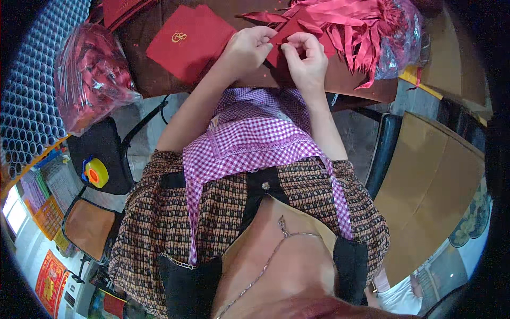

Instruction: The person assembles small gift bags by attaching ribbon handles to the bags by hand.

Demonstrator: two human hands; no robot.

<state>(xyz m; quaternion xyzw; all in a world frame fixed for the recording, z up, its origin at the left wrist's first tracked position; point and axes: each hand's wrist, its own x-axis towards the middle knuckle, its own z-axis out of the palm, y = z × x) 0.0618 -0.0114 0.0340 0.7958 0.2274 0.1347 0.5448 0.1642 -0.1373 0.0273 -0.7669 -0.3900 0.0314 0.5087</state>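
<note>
Both my hands are close together over a flat dark red piece [291,26] on the brown table. My left hand [247,53] is closed in a pinch at its left side, and what its fingertips hold is too small to make out. My right hand [308,61] pinches a thin red ribbon [279,44] between thumb and forefinger, in the gap between the hands. Beside my left wrist lie overlapping flat red squares [186,50], the top one bearing a gold emblem. A heap of loose red ribbons [348,34] spreads beyond my right hand.
A clear plastic bag of red material [93,80] stands at the left, by a blue honeycomb-like panel [37,85]. Another clear bag [401,42] holds ribbons at right. A chair [103,159] carries a yellow tape roll [95,172]. Brown cardboard [430,186] stands at right.
</note>
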